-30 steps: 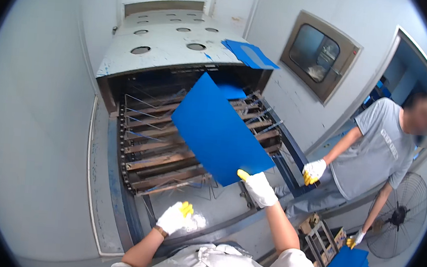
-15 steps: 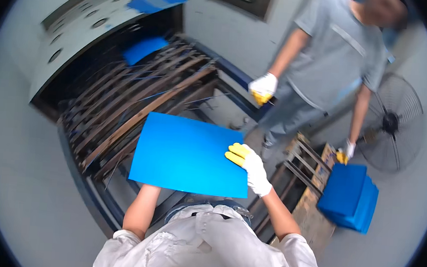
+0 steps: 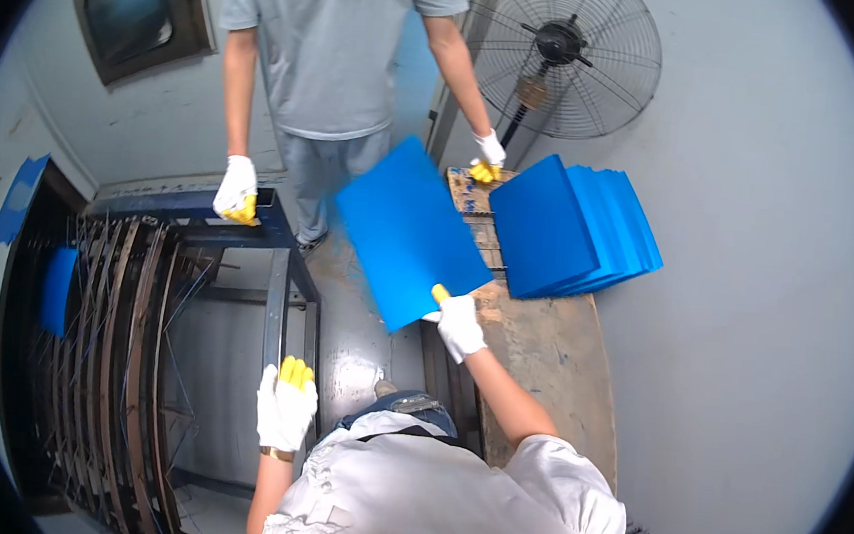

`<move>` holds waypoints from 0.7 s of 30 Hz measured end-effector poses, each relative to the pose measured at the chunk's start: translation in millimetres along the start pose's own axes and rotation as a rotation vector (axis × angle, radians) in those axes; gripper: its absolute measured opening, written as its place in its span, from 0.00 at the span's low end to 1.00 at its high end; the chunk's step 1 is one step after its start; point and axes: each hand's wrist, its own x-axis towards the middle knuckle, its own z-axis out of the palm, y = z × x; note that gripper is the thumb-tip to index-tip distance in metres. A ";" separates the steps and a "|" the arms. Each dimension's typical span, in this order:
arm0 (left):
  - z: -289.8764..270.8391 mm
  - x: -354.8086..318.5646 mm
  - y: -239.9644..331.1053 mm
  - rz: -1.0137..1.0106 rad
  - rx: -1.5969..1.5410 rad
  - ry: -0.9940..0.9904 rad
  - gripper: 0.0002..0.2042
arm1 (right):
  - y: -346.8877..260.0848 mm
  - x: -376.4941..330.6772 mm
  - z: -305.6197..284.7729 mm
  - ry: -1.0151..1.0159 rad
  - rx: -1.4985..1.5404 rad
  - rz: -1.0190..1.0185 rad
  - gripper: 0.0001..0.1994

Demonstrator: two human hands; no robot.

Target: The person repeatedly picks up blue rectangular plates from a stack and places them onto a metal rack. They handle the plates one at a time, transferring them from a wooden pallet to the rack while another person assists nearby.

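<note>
A flat blue sheet [image 3: 412,236] hangs in the air, gripped at its near corner by my right hand [image 3: 461,327]; the thumb lies on top and the other fingers are mostly underneath. My left hand [image 3: 286,405], in the same white glove with yellow fingertips, is held palm down beside the metal frame, fingers extended and nothing in it. Right of the held sheet, a stack of similar blue sheets [image 3: 551,227] leans in a fanned row on the wooden bench [image 3: 556,352].
A co-worker [image 3: 328,58] stands across from me, one gloved hand on the bench near the stack. Behind is a large fan [image 3: 562,42]. To the left, a slatted rack [image 3: 123,364] meets a dark opening where another blue sheet [image 3: 57,290] lies. A dark metal frame [image 3: 276,315] stands beside me.
My view has turned right toward the bench. The sheet, earlier across both hands, is now in my right hand only and closer to the stack; my left hand has let go.
</note>
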 end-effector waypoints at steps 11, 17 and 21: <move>-74.4 42.2 -28.6 -0.205 0.259 0.183 0.09 | -66.3 100.0 -129.7 0.610 -0.945 -0.353 0.11; -60.3 41.5 -44.0 -0.225 0.334 0.215 0.09 | -72.4 109.4 -144.3 0.564 -1.060 -0.482 0.14; -69.8 41.6 -43.9 -0.206 0.311 0.187 0.09 | -78.1 103.8 -140.4 0.561 -1.061 -0.455 0.15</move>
